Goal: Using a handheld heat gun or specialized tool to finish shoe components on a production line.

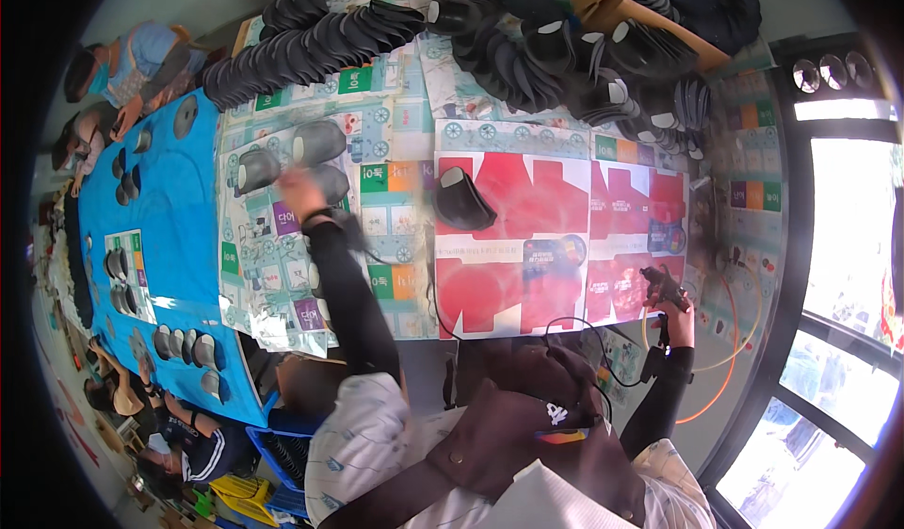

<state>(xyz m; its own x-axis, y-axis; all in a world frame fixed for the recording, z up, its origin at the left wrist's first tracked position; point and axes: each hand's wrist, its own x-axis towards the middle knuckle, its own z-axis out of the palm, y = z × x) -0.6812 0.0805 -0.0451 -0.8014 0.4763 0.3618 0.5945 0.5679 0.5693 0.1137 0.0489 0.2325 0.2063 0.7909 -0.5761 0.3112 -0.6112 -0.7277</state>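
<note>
My left hand point(303, 192), smeared by motion, reaches out over the left part of the patterned table covering. Around it are curved black pieces like slipper uppers: one to its left point(257, 169), one just beyond it point(319, 141), and another at its right side point(330, 184). Whether its fingers touch or hold any of them is too blurred to tell. My right hand point(680, 324) is wrapped round a black spray gun point(665, 289) with an orange hose, above the right edge of the red-and-white printed sheets. One more black upper point(463, 199) lies alone on those sheets, at their left.
Long rows of black uppers point(315, 50) and heaped ones point(565, 53) line the far side, beside a cardboard box point(617, 6). A blue-covered table point(179, 237) adjoins on the left, with several people around it. A dark cable point(433, 293) crosses near the sheets.
</note>
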